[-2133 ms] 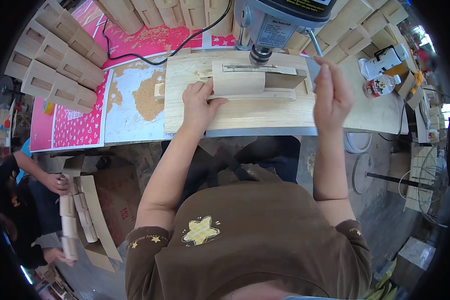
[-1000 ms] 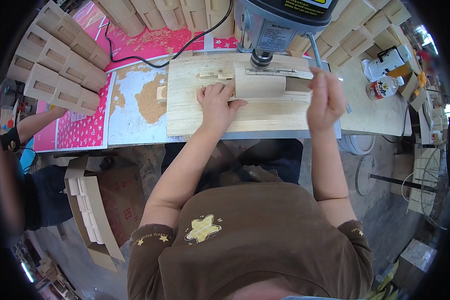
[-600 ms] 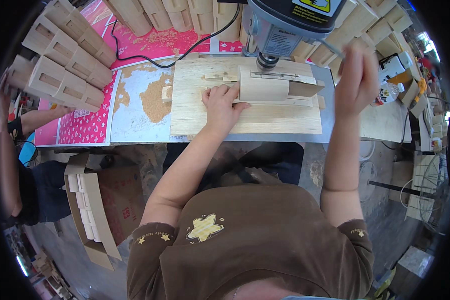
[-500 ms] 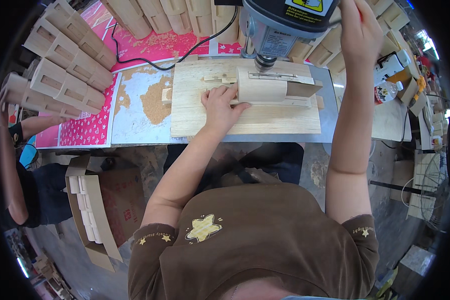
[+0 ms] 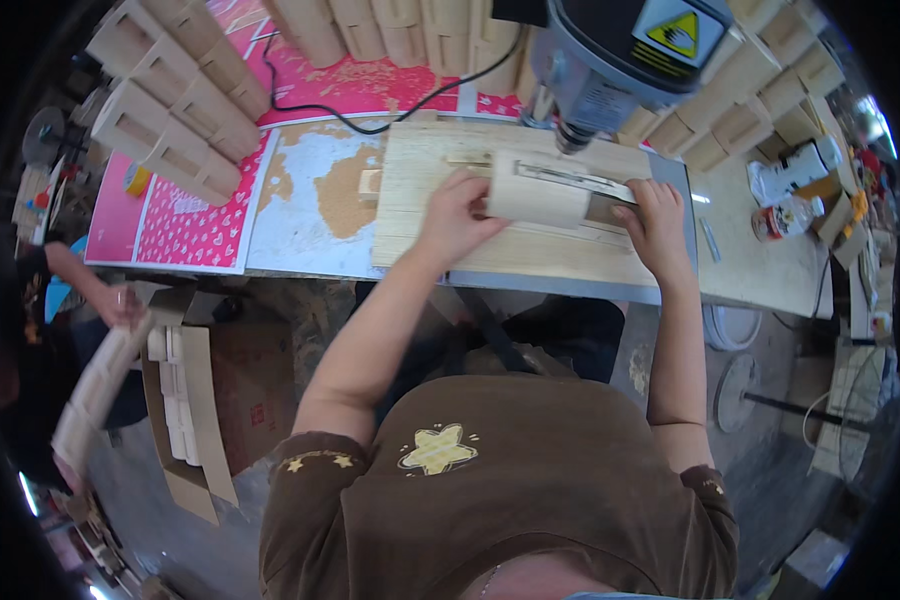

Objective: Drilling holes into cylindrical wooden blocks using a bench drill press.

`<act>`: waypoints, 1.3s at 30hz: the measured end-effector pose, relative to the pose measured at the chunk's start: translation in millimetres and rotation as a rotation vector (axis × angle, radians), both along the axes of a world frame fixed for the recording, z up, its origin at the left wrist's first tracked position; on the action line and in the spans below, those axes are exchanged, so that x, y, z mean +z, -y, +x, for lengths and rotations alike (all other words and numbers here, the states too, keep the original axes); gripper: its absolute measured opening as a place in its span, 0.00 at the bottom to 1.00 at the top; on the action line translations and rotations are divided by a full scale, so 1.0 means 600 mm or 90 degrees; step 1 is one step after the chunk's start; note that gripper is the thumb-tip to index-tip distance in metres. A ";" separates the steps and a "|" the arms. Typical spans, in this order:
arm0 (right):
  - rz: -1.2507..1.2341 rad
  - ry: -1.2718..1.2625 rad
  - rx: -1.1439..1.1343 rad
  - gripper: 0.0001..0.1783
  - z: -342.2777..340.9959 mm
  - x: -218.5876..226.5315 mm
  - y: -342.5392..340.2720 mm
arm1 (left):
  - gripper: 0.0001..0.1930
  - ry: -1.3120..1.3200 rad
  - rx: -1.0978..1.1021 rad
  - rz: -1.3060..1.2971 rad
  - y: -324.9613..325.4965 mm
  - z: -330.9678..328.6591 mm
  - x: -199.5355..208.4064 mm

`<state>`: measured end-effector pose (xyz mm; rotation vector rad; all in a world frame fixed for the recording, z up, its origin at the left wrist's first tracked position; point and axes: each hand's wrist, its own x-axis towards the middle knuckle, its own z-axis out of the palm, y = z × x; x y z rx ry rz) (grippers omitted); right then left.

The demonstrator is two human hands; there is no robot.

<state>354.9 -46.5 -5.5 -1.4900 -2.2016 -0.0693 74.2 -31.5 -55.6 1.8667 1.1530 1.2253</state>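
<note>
A pale curved wooden piece (image 5: 540, 195) with a slot along its top lies lengthwise over a flat wooden board (image 5: 405, 235). My left hand (image 5: 457, 220) grips its left end, thumb on the near side. At the right end my right hand (image 5: 660, 225) is closed, fingers over the far edge and thumb toward me. A metal strip shows along the slot, and a narrow dark part sticks out beside my right thumb. Just above the piece hangs the chuck (image 5: 574, 136) of a grey drill press (image 5: 610, 80), apart from the wood.
Stacks of similar wooden pieces (image 5: 170, 130) stand at the far left, with more (image 5: 740, 110) behind the press. A black cable (image 5: 355, 125) crosses the table. On the right is a plastic bottle (image 5: 785, 215). At left, a co-worker holds a wooden column (image 5: 100, 390) beside a cardboard box (image 5: 205, 400).
My right hand has come down from beside the drill press to the wooden piece's right end. The piece is now slightly tilted. The co-worker's wooden column has moved from the table toward the box.
</note>
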 end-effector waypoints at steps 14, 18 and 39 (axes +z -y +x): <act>-0.049 -0.058 0.040 0.15 -0.019 0.012 0.046 | 0.15 0.231 0.109 -0.473 0.060 -0.153 0.106; -0.057 -0.064 0.031 0.15 -0.019 0.011 0.050 | 0.19 0.263 0.129 -0.541 0.059 -0.119 0.081; -0.018 -0.094 0.000 0.22 -0.023 -0.010 -0.025 | 0.34 -0.167 0.141 0.077 0.027 0.016 -0.031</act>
